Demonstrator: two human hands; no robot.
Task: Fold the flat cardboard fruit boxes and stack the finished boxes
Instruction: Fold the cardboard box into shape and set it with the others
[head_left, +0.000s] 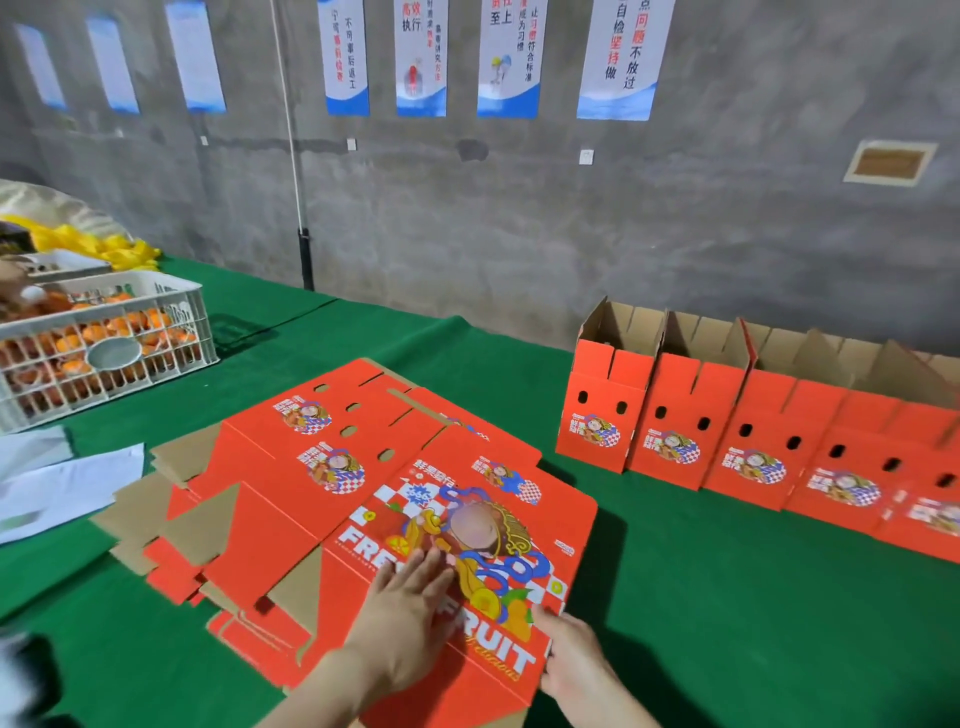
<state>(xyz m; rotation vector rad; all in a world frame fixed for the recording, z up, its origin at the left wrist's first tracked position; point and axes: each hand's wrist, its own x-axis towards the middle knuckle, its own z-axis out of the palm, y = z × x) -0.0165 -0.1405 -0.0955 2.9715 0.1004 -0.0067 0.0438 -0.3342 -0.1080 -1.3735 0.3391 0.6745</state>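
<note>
A pile of flat red cardboard fruit boxes (332, 483) lies on the green table in front of me. The top flat box (509, 525), printed with "FRESH FRUIT", sits nearest me. My left hand (405, 618) lies flat on its printed face with fingers straight. My right hand (571, 660) holds the box's right near edge, thumb on top and fingers hidden under the cardboard. A row of several folded red boxes (670, 436) stands open-topped along the right back of the table.
A white plastic crate of oranges (104, 343) stands at the left back. White paper sheets (62, 483) lie left of the pile. Yellow bags (104, 249) sit behind the crate. A grey wall with posters runs behind the green table (727, 623).
</note>
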